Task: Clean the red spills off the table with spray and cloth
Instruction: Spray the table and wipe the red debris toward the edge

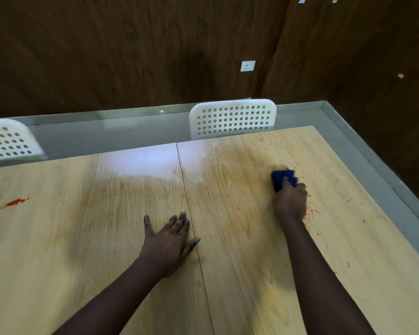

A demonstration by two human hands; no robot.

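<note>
My right hand [290, 203] is closed on a bunched blue cloth [282, 178] pressed against the light wooden table [121, 238] at the right. Small red specks [311, 212] are scattered just right of that hand and further toward the far right corner. A red smear [15, 203] lies at the table's far left. My left hand [170, 240] rests flat on the table near the centre seam, fingers spread, holding nothing. No spray bottle is in view.
Two white perforated chairs stand behind the table, one at the back right [232, 118] and one at the far left [6, 140]. A grey floor strip [377, 170] runs along the table's right edge. Dark wood walls [131, 44] surround the area.
</note>
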